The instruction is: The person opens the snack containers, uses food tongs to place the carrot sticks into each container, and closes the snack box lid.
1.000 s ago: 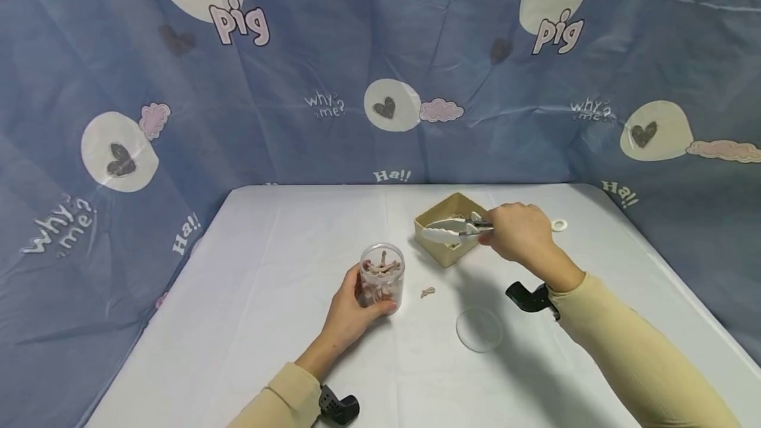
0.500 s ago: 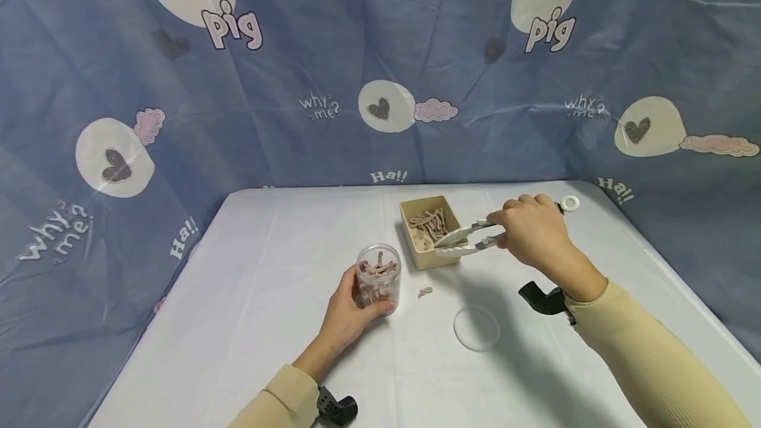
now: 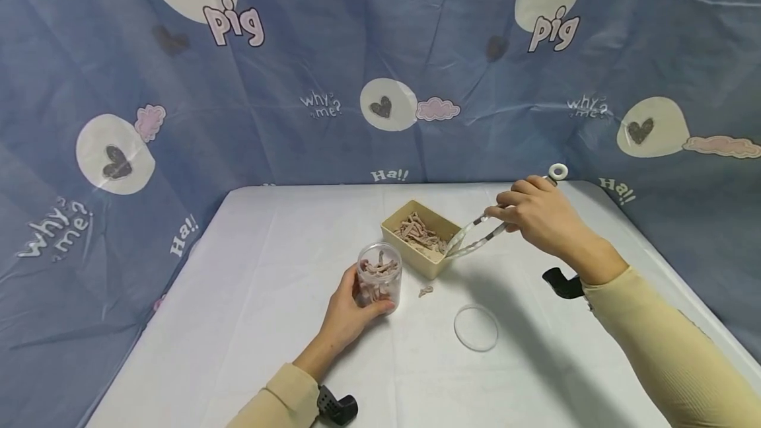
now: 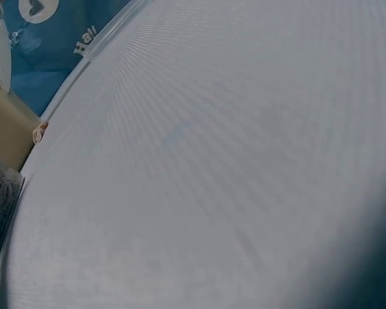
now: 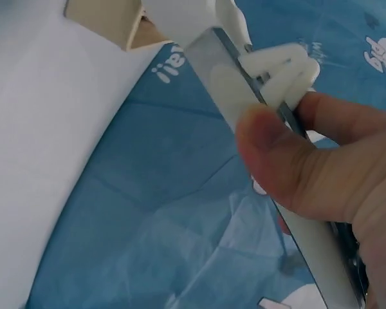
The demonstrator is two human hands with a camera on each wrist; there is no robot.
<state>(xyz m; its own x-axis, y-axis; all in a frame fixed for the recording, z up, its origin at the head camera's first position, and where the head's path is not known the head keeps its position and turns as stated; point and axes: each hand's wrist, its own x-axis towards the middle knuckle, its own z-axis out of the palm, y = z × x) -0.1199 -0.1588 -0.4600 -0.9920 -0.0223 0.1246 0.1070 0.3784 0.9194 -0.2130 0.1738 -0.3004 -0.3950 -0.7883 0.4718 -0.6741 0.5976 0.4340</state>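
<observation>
In the head view, my left hand (image 3: pixel 347 312) grips a clear plastic jar (image 3: pixel 380 276) from its left side, thumb across the front. Pinkish-brown dried strips fill the jar, some standing up near its mouth. My right hand (image 3: pixel 543 216) holds metal tongs (image 3: pixel 484 240) with white scalloped tips. Those tips meet the right corner of a beige rectangular box (image 3: pixel 438 268), one inside the rim and one outside. More of the same strips (image 3: pixel 416 230) lie in the box. The right wrist view shows my thumb (image 5: pixel 267 145) pressed on the tongs' flat metal arm.
One small looped strip (image 3: pixel 425 291) lies on the white tabletop (image 3: pixel 285 269) between jar and box. A clear round lid (image 3: pixel 476 329) lies flat to the right of the jar. Behind the table hangs a blue printed curtain (image 3: pixel 321 144).
The box has turned and shifted left toward the jar, with the tongs at its right corner. My right hand has moved slightly right and tilted the tongs. The left hand and jar stay put.
</observation>
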